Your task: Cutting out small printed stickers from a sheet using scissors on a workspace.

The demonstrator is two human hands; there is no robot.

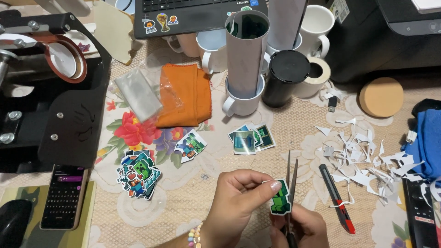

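Far left of the frame, a black mug press [50,87] sits with its round clamp facing up, and below it a phone [64,196] lies with its screen lit. Just right of that, on the flowered worktop [193,193], a pile of cut stickers [138,174] fans out, with a single sticker [189,146] a little above and to the right. Higher up, a clear plastic sleeve [138,94] leans against a folded orange cloth [185,95]. At top centre a laptop [197,16] edges into view, and below it white mugs crowd together; one white mug [241,102] holds a rolled sheet of paper [245,53] standing upright, beside a black tumbler [285,78]. A small stack of square stickers [251,138] lies below them.

Bottom centre now: the left hand [239,202] pinches a green sticker [280,197] between thumb and fingertips, closed snugly on its upper edge. Just right, the right hand [298,227] is wrapped around the handles of scissors [291,183], blades pointing up, nearly shut, right beside the sticker's edge. Further right lie a red and black utility knife [337,198], a scatter of white paper scraps [363,158], a cork disc [381,96] and blue fabric [427,138] at the right edge.
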